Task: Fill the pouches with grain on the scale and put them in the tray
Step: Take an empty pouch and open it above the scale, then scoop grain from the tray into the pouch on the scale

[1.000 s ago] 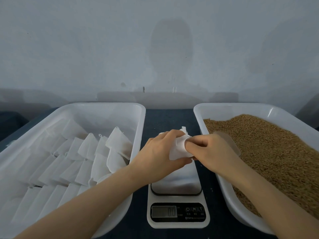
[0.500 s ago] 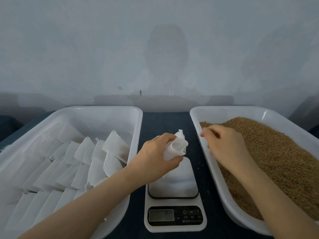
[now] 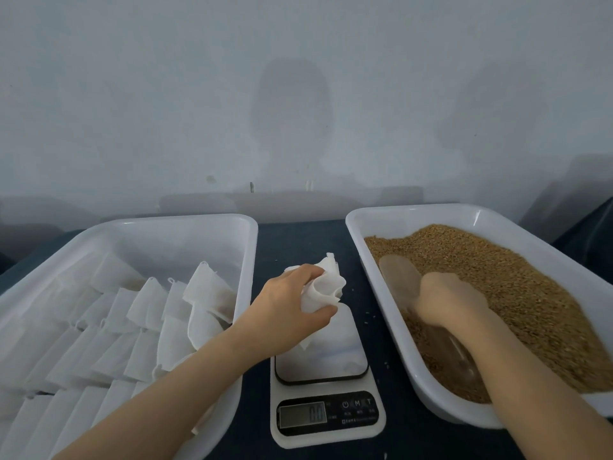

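One pouch in play: our left hand pinches it, mouth open, over the scale, w/ no grain in it that we can see. Our right hand has its grip curled round the clear scoop, dug into the grain in the right tray. Many pouches lie in the left tray, filled or not we can't tell; pour, weigh & tray are left for this one.

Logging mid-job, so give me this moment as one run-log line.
stage: scooping | left hand: holds open pouch over scale | right hand: grips scoop in grain | display: unreadable
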{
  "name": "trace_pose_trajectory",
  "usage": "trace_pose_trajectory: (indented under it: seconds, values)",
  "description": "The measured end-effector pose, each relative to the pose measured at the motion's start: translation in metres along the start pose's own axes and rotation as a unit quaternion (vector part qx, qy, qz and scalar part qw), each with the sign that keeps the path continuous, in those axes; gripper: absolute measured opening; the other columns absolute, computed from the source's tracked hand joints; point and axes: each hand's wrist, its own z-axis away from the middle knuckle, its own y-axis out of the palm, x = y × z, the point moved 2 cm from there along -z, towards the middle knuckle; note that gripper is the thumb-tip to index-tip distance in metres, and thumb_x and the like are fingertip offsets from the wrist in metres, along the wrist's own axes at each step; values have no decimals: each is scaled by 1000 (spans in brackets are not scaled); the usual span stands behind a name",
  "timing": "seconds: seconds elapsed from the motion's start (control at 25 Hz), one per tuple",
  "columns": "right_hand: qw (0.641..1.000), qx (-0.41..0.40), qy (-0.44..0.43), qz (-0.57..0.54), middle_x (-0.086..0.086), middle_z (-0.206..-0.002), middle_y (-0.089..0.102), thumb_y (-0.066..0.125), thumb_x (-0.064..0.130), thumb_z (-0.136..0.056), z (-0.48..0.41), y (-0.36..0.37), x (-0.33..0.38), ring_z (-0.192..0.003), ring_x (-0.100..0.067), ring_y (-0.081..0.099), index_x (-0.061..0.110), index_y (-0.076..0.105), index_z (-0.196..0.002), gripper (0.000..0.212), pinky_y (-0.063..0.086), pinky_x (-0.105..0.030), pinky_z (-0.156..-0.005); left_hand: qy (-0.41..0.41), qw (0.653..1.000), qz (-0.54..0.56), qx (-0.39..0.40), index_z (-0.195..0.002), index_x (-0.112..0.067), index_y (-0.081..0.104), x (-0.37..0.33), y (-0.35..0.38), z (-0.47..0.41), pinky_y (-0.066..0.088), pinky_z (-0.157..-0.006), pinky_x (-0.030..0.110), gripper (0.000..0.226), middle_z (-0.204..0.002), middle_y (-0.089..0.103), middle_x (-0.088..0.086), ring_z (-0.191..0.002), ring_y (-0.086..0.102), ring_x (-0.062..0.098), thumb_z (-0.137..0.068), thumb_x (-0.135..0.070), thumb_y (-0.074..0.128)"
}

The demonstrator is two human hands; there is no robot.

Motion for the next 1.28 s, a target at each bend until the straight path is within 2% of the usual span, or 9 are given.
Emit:
trace_pose_trajectory:
  seconds: [0.12,0.24,0.36,0.52,0.6,0.84,1.0,1.12,1.28]
  values:
    - [997,-41,-21,-56,-3,-78,60,60,41,-88,2,-9,-17,-66,-17,61,6,53,-103,39,52,-29,-59,1,1000,1,12,-126,-34,48,2,0,0,48,-83,19,50,-114,55,-17,-95,56,8,-82,-41,69]
    - [994,-36,-44,-97,-4,-83,62,62,33,-88,0,-12,-49,-66,-15,63,8,47,-105,34,52,-26,-54,-2,1000,16,24,-120,-38,50,3,0,-1,53,-84,24,45,-111,59,-16,-94,60,7,-80,-42,70]
    - [995,-53,-63,-64,0,-87,63,60,27,-90,-9,-13,-86,-66,-9,59,12,52,-113,28,44,-18,-49,-12,999,22,32,-120,-39,50,4,0,-1,54,-84,27,46,-110,61,-14,-93,62,9,-79,-43,70]
    - [986,-167,-1,18,0,-80,52,59,16,-89,-19,-16,-138,-70,-16,53,11,52,-111,23,39,-26,-50,-18,999,22,27,-115,-42,50,6,-1,-2,54,-79,23,42,-103,62,-18,-88,63,5,-78,-44,70]
    - [982,-179,24,63,-2,-80,48,58,16,-88,-19,-13,-151,-71,-18,50,10,51,-104,19,32,-26,-48,-23,999,17,26,-117,-41,51,7,-1,-2,54,-77,22,44,-102,62,-20,-86,64,5,-78,-45,70]
    - [994,-78,-69,18,4,-89,53,61,26,-88,-15,5,-136,-78,-8,52,20,53,-97,14,44,-22,-65,-30,999,13,32,-122,-39,50,7,0,-3,50,-73,14,47,-105,62,-20,-88,64,4,-79,-44,70]
    - [995,-5,-99,-11,11,-83,53,62,25,-89,-8,11,-122,-71,0,52,27,47,-87,15,34,-15,-53,-30,999,18,39,-120,-40,50,7,0,-2,53,-78,20,46,-107,62,-19,-89,64,5,-79,-44,70]
    - [993,38,-108,-36,7,-80,58,57,28,-92,-2,10,-116,-67,-3,55,26,49,-81,15,35,-15,-50,-32,998,20,45,-119,-42,49,7,1,-3,54,-82,24,45,-108,61,-19,-91,64,5,-79,-44,70]
    - [989,90,-105,-58,3,-76,62,48,35,-96,2,7,-103,-57,-6,53,21,58,-95,17,37,-15,-45,-32,998,21,51,-122,-40,49,8,2,-3,55,-84,25,49,-109,61,-17,-92,64,5,-78,-44,71]
